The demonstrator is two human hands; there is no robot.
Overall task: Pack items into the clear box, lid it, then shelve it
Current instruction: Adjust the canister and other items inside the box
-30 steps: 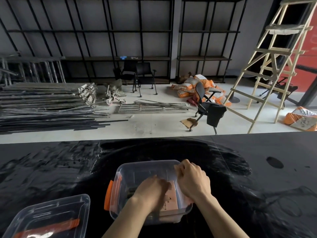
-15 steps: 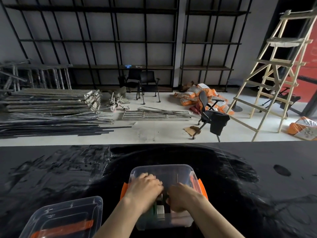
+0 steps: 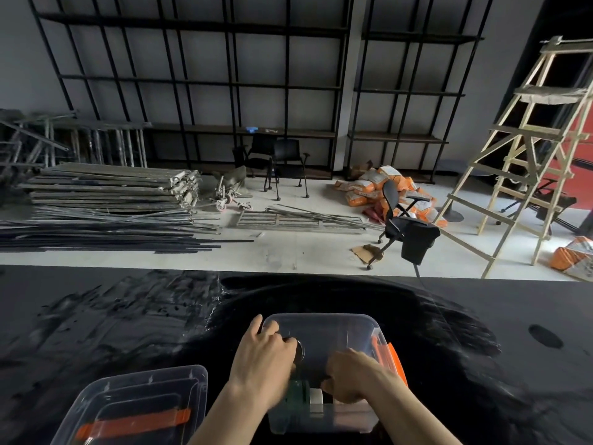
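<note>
Both hands in the box [image 3: 324, 319] on the table [image 3: 128, 332], left hand [image 3: 266, 358] curled round a dark item [image 3: 299, 350], right hand [image 3: 351, 375] curled, grip unclear, lid [image 3: 134, 409] near left

Left hand [image 3: 263, 364] and right hand [image 3: 349, 374] cover most contents of the clear box [image 3: 321, 326]; only a dark green item [image 3: 296, 396] shows, identity unclear. Fingertips hidden inside the box, grip undetermined. Lid [image 3: 134, 406] cut off by the bottom edge. Forearms cropped.
</note>
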